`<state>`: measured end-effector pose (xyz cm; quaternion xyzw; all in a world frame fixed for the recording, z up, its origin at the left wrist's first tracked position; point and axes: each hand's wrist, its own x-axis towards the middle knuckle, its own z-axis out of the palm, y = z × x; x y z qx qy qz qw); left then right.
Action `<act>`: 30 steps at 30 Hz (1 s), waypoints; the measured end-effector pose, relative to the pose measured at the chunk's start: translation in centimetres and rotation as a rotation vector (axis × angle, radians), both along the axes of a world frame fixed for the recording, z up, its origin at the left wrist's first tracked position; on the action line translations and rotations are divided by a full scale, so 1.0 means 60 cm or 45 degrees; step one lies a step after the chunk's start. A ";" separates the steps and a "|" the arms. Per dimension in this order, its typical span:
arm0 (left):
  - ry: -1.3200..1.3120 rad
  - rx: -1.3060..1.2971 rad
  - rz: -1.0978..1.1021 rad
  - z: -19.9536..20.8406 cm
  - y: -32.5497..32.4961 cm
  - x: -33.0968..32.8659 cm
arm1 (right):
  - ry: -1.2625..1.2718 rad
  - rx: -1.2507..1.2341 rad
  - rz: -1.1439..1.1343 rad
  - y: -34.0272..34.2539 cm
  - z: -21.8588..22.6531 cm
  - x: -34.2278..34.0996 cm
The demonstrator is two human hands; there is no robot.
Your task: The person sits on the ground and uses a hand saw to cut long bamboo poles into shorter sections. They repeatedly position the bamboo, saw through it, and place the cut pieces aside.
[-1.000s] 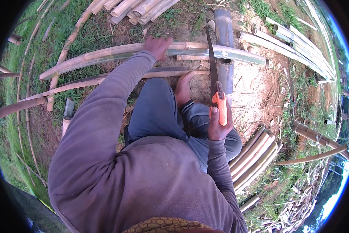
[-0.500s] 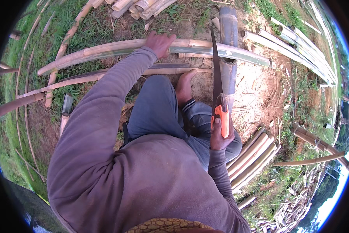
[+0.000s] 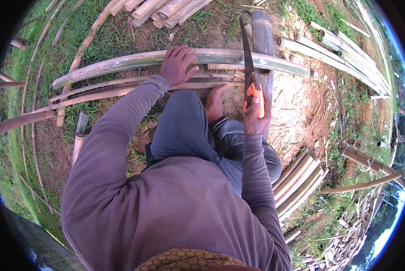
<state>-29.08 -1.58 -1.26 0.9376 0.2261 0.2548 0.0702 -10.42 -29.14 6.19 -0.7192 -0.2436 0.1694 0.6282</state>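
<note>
- Laying the left hand (image 3: 177, 67) on the long green bamboo pole (image 3: 220, 56), in upper middle of the frame, with fingers lightly bent over and thumb spread apart; cannot tell whether gripping or only resting.
- Holding with the right hand (image 3: 256, 121), right of centre, 1 saw (image 3: 249, 67) by its orange handle, with fingers closed around.
- Pointing the blade toward the top of the frame, across the pole; cannot tell if touching.
- Having the pole stretched from upper left to upper right, crossing 1 thick dark bamboo (image 3: 262, 34).
- Seeing also 1 bare foot (image 3: 215, 106) near centre and cut poles (image 3: 295, 183) at lower right.
</note>
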 end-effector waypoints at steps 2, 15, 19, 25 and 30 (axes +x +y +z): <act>0.106 -0.012 0.070 0.017 0.020 0.024 | -0.032 -0.033 -0.006 0.006 0.011 -0.007; 0.594 -0.320 0.117 0.008 0.070 0.073 | -0.168 -0.222 -0.005 -0.153 0.070 -0.116; 0.607 -0.349 0.104 0.002 0.071 0.078 | 0.152 -0.041 -0.055 -0.072 0.007 -0.071; 0.714 -0.467 0.073 0.024 0.089 0.089 | -0.256 -0.146 -0.091 0.061 0.014 -0.008; 0.759 -0.523 0.050 0.032 0.098 0.082 | -0.066 -0.234 -0.054 -0.126 0.069 -0.116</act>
